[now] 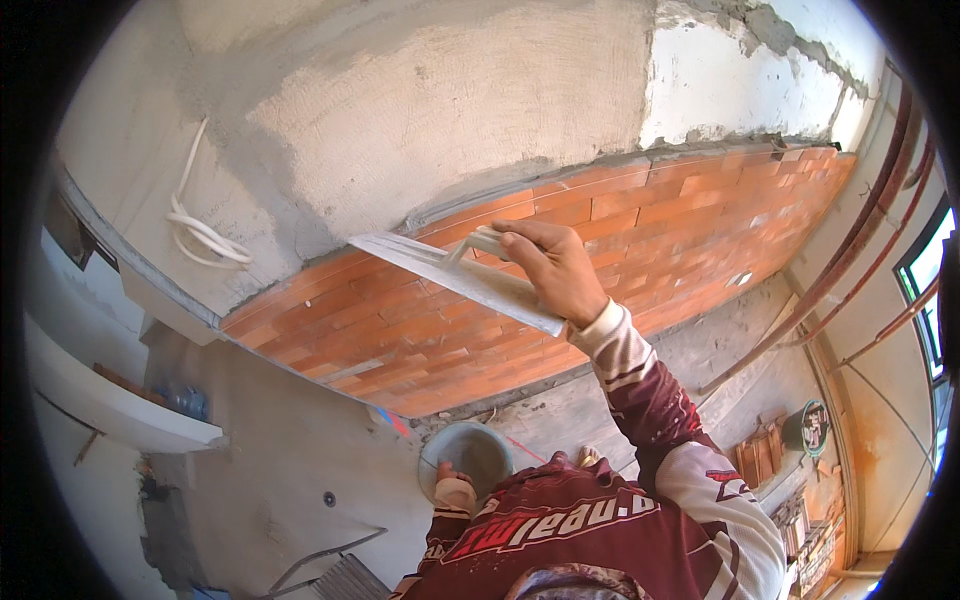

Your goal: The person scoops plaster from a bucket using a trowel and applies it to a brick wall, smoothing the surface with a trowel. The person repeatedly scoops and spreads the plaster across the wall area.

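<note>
My right hand (540,260) is closed round the pale handle of a long steel plastering trowel (420,275), raised in front of the red brick wall (590,280) just below its mortar-edged top, where a thin string runs. Above the bricks is rough, pale plaster (420,110) with grey patches. Low in the view, my left hand (452,475) grips a round grey bucket (440,440) with grey material inside, close to my body; its fingers are partly hidden by the sleeve and bucket.
White conduit loops (205,240) hang at left, above a curved white ledge (130,405) with bottles. Red pipes (840,260) curve along the right wall beside a window (925,280). A dark bucket (805,425) and loose bricks (760,450) lie on the floor at right.
</note>
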{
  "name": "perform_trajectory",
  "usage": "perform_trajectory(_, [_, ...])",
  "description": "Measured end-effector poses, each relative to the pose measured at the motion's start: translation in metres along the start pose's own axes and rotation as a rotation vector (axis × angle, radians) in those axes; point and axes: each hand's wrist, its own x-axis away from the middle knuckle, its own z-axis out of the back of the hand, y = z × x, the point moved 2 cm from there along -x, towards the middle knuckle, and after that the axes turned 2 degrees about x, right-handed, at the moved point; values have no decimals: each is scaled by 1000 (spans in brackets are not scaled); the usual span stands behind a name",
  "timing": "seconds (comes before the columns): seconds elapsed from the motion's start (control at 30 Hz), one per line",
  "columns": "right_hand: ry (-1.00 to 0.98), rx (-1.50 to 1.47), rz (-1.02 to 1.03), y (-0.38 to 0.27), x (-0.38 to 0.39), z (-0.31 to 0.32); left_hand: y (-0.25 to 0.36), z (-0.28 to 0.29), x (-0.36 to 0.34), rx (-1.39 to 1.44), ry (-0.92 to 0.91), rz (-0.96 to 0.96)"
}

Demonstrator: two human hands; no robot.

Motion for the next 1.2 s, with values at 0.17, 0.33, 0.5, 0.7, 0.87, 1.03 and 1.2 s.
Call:
perform_trajectory(0.17, [89, 146, -51, 1, -5, 8, -11, 11, -22, 38, 13, -36])
perform_trajectory(0.33, [90, 233, -13, 20, -14, 76, -3, -2, -16, 31, -30, -54])
perform_trajectory(0.5, [165, 172, -236, 15, -13, 150, -4, 2, -38, 60, 24, -135])
perform_trajectory(0.7, [176, 79, -222, -9, 16, 184, -15, 6, -57, 191, 27, -180])
perform_trajectory(0.87, [181, -37, -216, -2, 27, 147, -3, -16, 10, 305, 66, -177])
perform_trajectory(1.03, [204, -110, -306, 17, 7, 148, 0, -17, 3, 348, 59, -177])
perform_trajectory(1.2, [336, 452, 89, 50, 23, 212, -9, -5, -30, 379, 27, -235])
